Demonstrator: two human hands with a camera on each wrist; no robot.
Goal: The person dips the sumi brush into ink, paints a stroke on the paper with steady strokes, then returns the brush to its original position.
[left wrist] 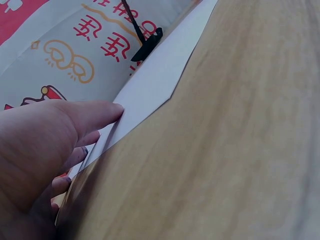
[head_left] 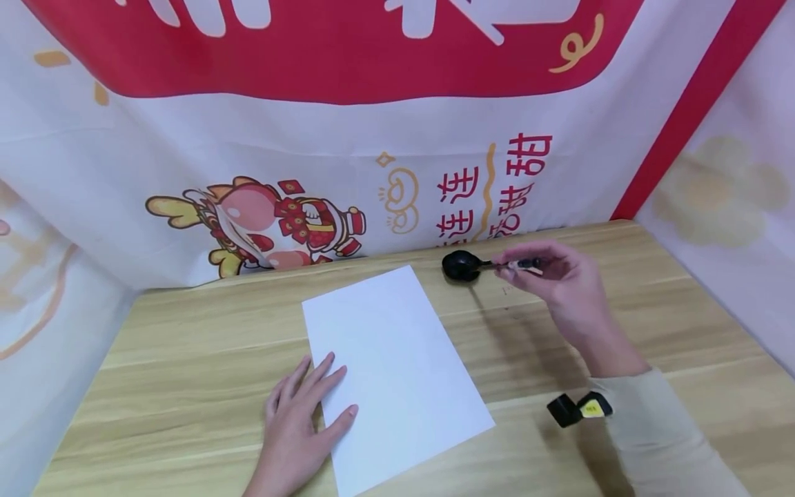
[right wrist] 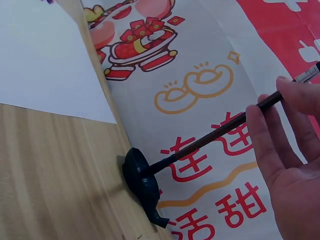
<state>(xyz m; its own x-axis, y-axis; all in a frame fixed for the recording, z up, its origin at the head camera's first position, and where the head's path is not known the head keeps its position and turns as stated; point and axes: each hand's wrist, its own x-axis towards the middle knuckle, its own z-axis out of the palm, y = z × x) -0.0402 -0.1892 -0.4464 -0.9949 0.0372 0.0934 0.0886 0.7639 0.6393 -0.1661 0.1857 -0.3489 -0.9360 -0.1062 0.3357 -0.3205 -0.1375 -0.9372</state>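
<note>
On the wooden tabletop lies a white sheet of paper, turned at a slant. My left hand rests along its left edge, fingers spread and straight, with the thumb on the sheet. Up at the back, my right hand pinches a thin dark brush by its handle between thumb and fingers. The brush slants down into a small black dish beyond the paper's top right corner. In the right wrist view the dish shows a narrow spout-like end, and the brush's tip is hidden inside it.
A white cloth backdrop with red lettering and a cartoon figure rises directly behind the table's back edge. More cloth hangs at the right side. A black device with a yellow label sits at my right cuff.
</note>
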